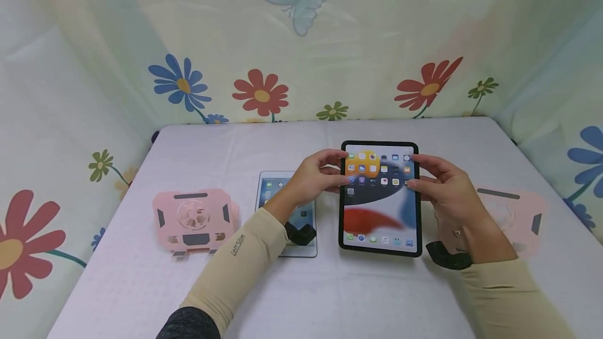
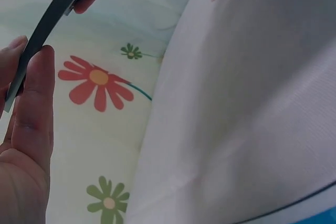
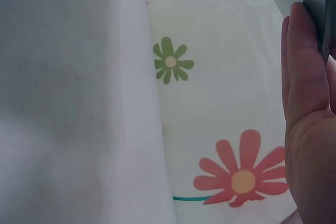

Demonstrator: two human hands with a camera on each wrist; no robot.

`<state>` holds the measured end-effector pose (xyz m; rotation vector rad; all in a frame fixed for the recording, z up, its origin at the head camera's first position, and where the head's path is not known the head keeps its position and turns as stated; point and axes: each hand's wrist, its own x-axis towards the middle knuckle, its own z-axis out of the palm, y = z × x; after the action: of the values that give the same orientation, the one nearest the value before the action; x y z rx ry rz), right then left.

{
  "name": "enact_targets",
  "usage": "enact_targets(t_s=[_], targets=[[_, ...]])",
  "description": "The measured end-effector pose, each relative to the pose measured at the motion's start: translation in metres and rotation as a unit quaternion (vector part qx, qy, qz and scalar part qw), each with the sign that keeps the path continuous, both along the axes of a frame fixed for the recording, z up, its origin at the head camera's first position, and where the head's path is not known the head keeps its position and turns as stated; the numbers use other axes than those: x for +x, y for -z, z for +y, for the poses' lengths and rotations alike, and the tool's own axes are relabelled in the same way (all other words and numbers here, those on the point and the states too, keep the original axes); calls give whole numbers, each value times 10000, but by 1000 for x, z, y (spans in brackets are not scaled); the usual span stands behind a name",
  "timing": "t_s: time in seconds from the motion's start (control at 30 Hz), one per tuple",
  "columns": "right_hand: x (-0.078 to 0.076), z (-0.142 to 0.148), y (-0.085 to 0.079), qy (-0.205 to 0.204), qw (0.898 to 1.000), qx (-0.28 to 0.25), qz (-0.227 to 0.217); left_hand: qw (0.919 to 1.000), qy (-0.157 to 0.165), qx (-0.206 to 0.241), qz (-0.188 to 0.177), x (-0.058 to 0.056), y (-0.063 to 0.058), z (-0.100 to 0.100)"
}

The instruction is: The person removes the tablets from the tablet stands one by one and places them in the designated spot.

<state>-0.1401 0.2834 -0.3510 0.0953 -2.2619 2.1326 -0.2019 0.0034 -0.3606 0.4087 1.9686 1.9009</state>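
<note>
A black-rimmed tablet (image 1: 380, 203) with a lit home screen is held up off the table in the head view. My left hand (image 1: 312, 177) pinches its left edge between thumb and fingers. On the opposite edge, my right hand (image 1: 445, 184) grips it the same way. In the left wrist view the tablet (image 2: 39, 32) appears edge-on, with left-hand fingers (image 2: 34, 100) against it. Only part of the right hand (image 3: 312, 108) shows in the right wrist view. Below my left forearm lies a white tablet (image 1: 307, 213), partly covered by the wrist.
A pink stand (image 1: 171, 224) with dark pads sits on the left of the white-covered table (image 1: 367, 297). Another pink stand (image 1: 523, 218) is at the right, partly behind my right wrist. A flowered curtain (image 1: 367, 41) surrounds the back and sides.
</note>
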Motion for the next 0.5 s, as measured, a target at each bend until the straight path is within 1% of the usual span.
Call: enact_targets(t_s=[0.23,0.33,0.5], targets=[[-5,-8,10,-179,9998,56,-107,9998,-133,-16,-136,1,14,-9],[-8,-12,14,-253,9995,-15,-194,9997,-148,-3,-189,1,18,-13],[-10,-18,19,-294,9988,154,-360,9995,-163,-2,-255,2,22,-19]])
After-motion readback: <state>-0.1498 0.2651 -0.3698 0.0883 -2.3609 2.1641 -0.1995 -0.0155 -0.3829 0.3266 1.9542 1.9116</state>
